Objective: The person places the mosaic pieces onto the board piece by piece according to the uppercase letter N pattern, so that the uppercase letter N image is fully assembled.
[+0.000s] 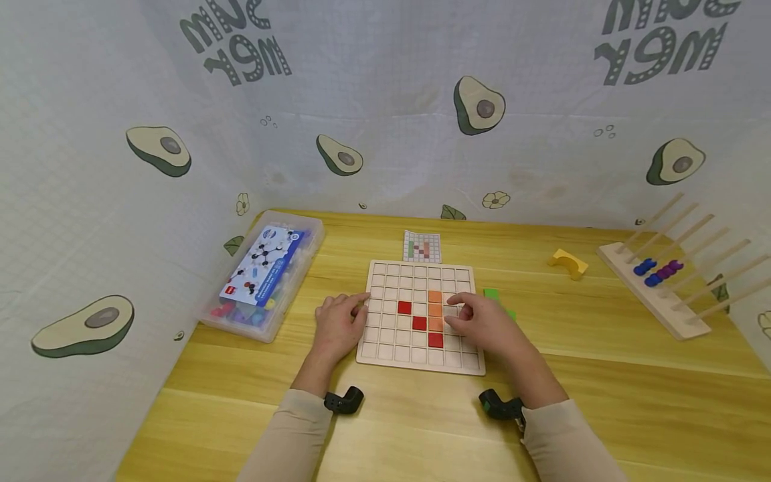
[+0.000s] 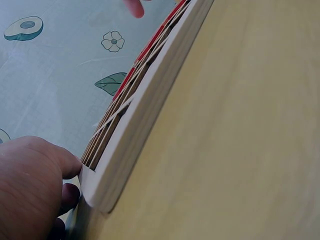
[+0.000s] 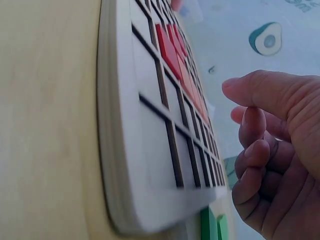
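A pale wooden grid board (image 1: pixel 394 353) lies on the table between the hands. Three red square tiles (image 1: pixel 404 307) step diagonally down it to the right. Orange tiles (image 1: pixel 435 296) fill a column above the lowest red one. My left hand (image 1: pixel 338 325) rests at the board's left side, fingertips touching its edge; the left wrist view shows a digit on the board's corner (image 2: pixel 89 182). Over the right part of the grid hovers my right hand (image 1: pixel 484 323), thumb and index finger apart beside the orange column, the other fingers loosely curled. Nothing shows between them.
Green tiles (image 1: pixel 491 294) lie right of the board, partly behind the right hand. A pattern card (image 1: pixel 422 246) sits behind it. A clear box (image 1: pixel 263 274) of coloured parts stands left; a yellow arch block (image 1: pixel 568 264) and a peg rack (image 1: pixel 653 291) with beads stand right.
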### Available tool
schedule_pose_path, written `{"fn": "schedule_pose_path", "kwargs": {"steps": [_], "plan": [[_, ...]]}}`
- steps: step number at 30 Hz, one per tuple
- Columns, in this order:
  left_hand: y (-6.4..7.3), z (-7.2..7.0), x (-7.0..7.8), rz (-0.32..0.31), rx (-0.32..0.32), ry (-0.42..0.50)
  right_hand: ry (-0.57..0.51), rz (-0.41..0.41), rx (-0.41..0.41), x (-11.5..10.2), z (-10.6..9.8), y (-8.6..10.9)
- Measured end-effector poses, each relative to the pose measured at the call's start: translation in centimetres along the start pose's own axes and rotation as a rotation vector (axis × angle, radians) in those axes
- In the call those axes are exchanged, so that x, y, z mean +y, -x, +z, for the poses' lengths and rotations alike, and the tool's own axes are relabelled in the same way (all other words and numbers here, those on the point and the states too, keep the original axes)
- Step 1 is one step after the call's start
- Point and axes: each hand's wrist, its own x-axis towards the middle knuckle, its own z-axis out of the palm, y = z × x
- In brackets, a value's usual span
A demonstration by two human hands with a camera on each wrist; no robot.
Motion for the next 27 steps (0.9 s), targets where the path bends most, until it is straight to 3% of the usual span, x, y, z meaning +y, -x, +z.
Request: {"fn": "schedule_pose_path", "kwargs": {"steps": [10,17,27], "plan": [[0.1,0.0,0.0,-0.005,-0.008,0.013,0.064,0.064,0.037,2.7,-2.2,1.4],[0.1,0.1,0.1,-0.006,-0.002,0.014,0.085,0.062,0.066,4.9,-4.0,2.4],[0.0,0.2,-0.1,-0.007,-0.003,0.010,0.108,0.097,0.070,6.8,-5.1,3.3]]}}
